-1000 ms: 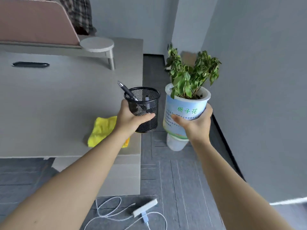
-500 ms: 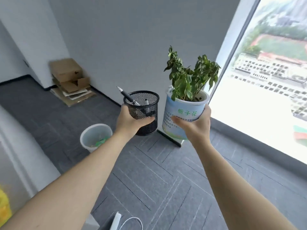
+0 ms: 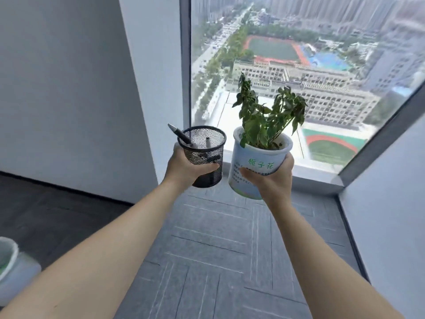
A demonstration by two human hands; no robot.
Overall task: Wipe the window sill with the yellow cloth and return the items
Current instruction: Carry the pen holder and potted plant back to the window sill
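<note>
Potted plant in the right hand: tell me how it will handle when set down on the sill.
The potted plant is probably top-heavy: its stems rise well above the rim. Its pot narrows toward the base, so it may tip if nudged. The right hand grips it alone, so it seems fairly light.

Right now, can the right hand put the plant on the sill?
Probably yes. The right hand holds the plant upright just in front of the sill, and nothing shows between them. That stretch of sill looks bare.
</note>
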